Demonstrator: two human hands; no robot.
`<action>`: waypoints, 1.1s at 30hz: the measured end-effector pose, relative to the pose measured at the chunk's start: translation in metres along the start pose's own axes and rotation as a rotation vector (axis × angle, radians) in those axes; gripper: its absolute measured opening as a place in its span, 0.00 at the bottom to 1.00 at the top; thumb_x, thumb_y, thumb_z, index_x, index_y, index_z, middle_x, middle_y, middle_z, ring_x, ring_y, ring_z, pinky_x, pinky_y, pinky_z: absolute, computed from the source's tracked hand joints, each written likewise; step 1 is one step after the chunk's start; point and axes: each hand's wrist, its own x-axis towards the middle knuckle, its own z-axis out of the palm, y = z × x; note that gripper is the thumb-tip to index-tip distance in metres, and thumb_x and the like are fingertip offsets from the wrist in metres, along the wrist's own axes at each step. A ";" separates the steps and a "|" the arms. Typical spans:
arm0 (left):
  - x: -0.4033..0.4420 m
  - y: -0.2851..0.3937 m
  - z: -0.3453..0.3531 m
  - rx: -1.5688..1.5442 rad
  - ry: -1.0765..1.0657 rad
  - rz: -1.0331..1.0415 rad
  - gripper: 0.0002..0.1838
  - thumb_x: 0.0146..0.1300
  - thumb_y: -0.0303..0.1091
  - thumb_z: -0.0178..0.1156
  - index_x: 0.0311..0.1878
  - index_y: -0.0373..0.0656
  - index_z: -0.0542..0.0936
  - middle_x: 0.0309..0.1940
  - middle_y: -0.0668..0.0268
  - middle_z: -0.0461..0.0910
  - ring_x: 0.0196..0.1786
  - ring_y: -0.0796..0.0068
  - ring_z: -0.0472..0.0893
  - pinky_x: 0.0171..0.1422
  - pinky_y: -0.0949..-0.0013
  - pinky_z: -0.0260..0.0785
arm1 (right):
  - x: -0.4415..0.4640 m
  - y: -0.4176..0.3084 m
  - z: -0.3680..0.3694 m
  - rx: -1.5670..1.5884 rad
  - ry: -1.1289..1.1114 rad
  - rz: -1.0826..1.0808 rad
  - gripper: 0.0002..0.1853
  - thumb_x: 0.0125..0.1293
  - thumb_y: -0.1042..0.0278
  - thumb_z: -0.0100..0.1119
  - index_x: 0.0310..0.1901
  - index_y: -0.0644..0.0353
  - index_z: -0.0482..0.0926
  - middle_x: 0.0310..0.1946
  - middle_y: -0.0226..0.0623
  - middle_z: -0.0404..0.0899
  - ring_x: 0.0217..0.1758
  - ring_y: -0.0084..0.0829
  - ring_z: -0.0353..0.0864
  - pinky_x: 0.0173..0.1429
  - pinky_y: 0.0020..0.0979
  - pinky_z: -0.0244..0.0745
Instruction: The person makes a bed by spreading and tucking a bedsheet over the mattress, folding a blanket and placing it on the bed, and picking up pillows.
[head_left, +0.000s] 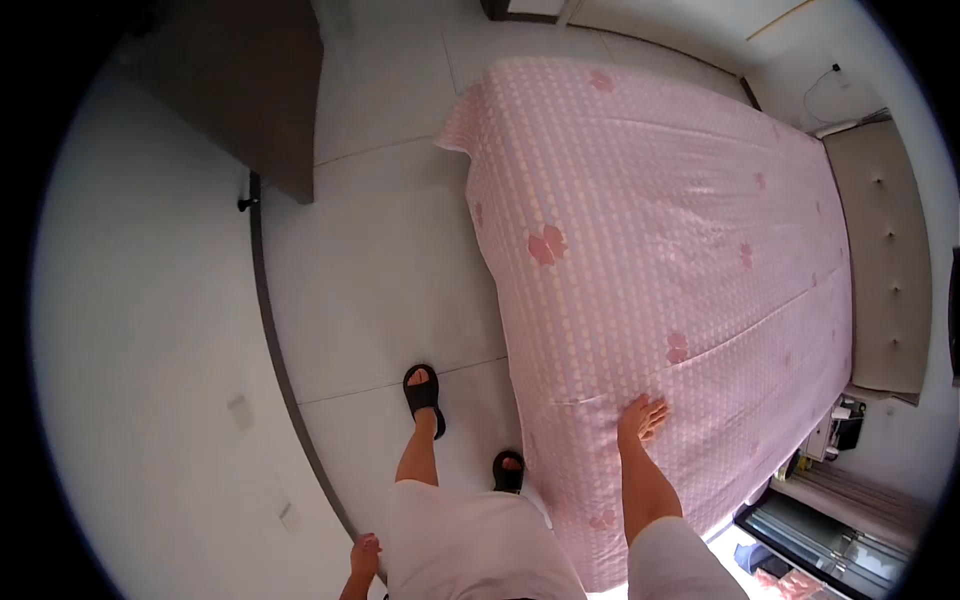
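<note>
A pink bed sheet (610, 250) with a checked pattern and darker pink flower shapes covers the bed and hangs over its edges. My right hand (643, 418) lies on the sheet near the bed's near corner, fingers stretched out and nothing held. Creases run across the fabric beyond it. Low at the left, my left hand (365, 555) hangs beside my body, away from the bed. Its fingers are curled in, with nothing seen in them.
A tufted beige headboard (889, 260) stands at the bed's right end. White floor tiles (390, 270) run between bed and wall, where my feet stand in black slippers (421, 390). A brown door (240, 90) stands at the upper left. A window (820, 545) is at the lower right.
</note>
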 end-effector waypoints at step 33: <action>0.310 0.952 0.232 1.079 0.776 1.002 0.35 0.63 0.59 0.39 0.69 0.52 0.52 0.69 0.59 0.50 0.71 0.52 0.47 0.65 0.36 0.38 | 0.207 -0.289 -0.014 -0.163 0.068 0.318 0.29 0.68 0.47 0.34 0.68 0.47 0.50 0.71 0.31 0.44 0.73 0.38 0.42 0.70 0.47 0.38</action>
